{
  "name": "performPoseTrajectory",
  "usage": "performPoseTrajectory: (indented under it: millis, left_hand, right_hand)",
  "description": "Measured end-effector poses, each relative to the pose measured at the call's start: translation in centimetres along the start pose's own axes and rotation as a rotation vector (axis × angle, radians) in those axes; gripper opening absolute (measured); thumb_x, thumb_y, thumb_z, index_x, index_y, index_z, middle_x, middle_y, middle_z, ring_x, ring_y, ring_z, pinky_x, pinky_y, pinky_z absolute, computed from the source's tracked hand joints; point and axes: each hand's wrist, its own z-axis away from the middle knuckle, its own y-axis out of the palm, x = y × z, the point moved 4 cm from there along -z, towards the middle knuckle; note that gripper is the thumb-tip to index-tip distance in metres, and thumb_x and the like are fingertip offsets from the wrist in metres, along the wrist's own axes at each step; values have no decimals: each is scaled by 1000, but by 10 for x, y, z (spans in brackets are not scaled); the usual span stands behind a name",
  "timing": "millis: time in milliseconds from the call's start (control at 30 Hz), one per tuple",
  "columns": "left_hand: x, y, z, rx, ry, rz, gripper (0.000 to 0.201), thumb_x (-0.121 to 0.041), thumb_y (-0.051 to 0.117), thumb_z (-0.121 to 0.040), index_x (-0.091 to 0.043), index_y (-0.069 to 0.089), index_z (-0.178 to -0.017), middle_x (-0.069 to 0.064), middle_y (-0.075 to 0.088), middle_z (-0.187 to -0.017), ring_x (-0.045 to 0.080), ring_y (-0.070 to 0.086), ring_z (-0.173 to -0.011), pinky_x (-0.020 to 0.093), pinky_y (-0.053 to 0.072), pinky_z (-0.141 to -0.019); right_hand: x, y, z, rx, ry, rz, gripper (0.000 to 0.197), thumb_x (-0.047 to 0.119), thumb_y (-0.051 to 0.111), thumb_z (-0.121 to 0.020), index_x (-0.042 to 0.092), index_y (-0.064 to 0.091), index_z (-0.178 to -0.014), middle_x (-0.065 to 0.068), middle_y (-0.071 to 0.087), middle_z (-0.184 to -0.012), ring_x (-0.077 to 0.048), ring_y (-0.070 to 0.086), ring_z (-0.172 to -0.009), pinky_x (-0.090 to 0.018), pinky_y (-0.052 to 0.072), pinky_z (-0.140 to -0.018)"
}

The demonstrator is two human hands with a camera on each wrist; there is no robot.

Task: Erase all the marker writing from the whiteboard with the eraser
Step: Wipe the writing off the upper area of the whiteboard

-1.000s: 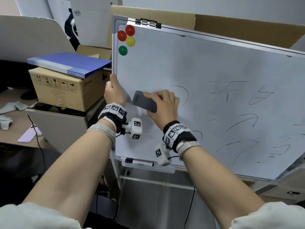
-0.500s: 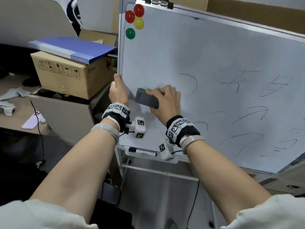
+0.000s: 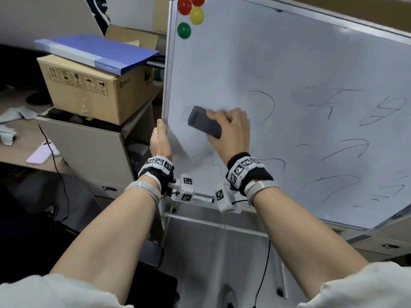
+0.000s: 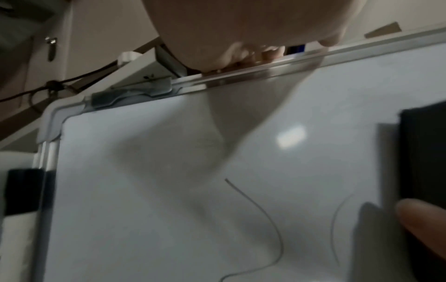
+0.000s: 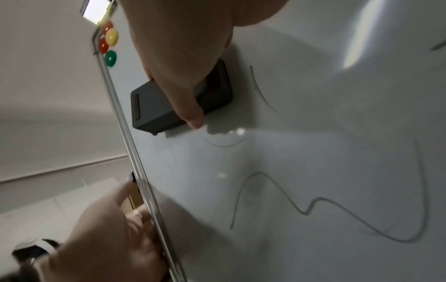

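Head view, at the board's left edge: a glossy white whiteboard with a thin metal frame (image 3: 289, 63) stands tilted, thin dark marker strokes scattered over its middle and right.
Head view, eraser: a dark grey rectangular block eraser with rounded corners (image 3: 203, 123) lies flat against the lower left of the board, well apart from most of the writing.
Head view, right hand: the right hand (image 3: 231, 132) presses the eraser to the board, its grip curled over the block's right end.
Head view, left hand: the left hand (image 3: 160, 141) clasps the board's left frame, thumb along the edge.
Head view, magnets: round glossy red, yellow and green magnets (image 3: 190, 16) cluster at the board's top left corner.
Head view, surroundings: a brown cardboard box (image 3: 93, 92) carries a flat blue folder (image 3: 97, 51); a pale lilac phone (image 3: 41, 152) lies on the surface to the left.
Left wrist view, frame: fingers (image 4: 243, 57) wrap round the brushed metal rail, beside a grey plastic corner piece (image 4: 132, 93).
Left wrist view, board: two thin curved lines cross the shiny face; the eraser's dark end (image 4: 424, 152) shows at the right edge.
Right wrist view, eraser: the matt, boxy eraser (image 5: 173, 103) sits under the thumb and palm, pinched across its width; a wavy grey stroke (image 5: 313, 206) runs below it.
Right wrist view, left hand: blurred, it holds the frame at the lower left (image 5: 115, 238).
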Motion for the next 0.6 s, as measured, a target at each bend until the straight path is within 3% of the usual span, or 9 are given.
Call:
performPoseTrajectory:
  millis: [100, 267, 333, 400, 500, 600]
  left_hand:
    - [16, -3, -4, 7, -49, 76, 70, -67, 38, -95, -20, 46, -147, -1, 45, -152, 20, 39, -141, 40, 24, -122]
    - [21, -1, -9, 42, -47, 129, 72, -66, 39, -93, -18, 47, -146, -1, 47, -151, 17, 40, -140, 38, 23, -123]
    - [23, 0, -13, 52, -45, 142, 71, -65, 39, -92, -18, 50, -144, -1, 50, -148, 17, 44, -137, 38, 25, -122]
    - [24, 1, -16, 56, -36, 160, 67, -60, 41, -94, -14, 52, -142, 1, 53, -145, 15, 47, -133, 34, 27, -120]
    - [27, 1, -19, -20, -26, 193, 47, -37, 41, -106, -5, 57, -135, 7, 58, -138, 12, 51, -120, 26, 33, -112]
    - [31, 5, -22, -36, -28, 189, 42, -31, 40, -107, -2, 60, -130, 7, 62, -129, 16, 54, -118, 26, 37, -109]
  right_hand:
    - [-1, 6, 2, -28, 35, -26, 59, 19, 86, -63, 33, 67, -118, -5, 52, -102, -32, 51, -97, -46, 45, -83]
    - [-8, 63, 67, 247, -80, 90, 60, 22, 90, -59, 31, 66, -113, -4, 56, -105, -30, 50, -96, -39, 37, -81]
    - [-8, 72, 80, 291, -92, 118, 61, 23, 91, -56, 31, 66, -112, -4, 56, -104, -30, 51, -95, -39, 36, -80]
    - [-3, 64, 66, 233, -82, 111, 59, 26, 90, -59, 32, 66, -113, -4, 57, -104, -30, 51, -96, -41, 38, -81]
    - [2, 39, 30, 43, 0, 43, 56, 27, 84, -65, 33, 66, -117, -5, 54, -103, -32, 51, -96, -45, 42, -82]
    - [2, 39, 27, 26, 36, 6, 59, 25, 85, -64, 32, 66, -119, -5, 53, -103, -31, 50, -98, -44, 41, -84]
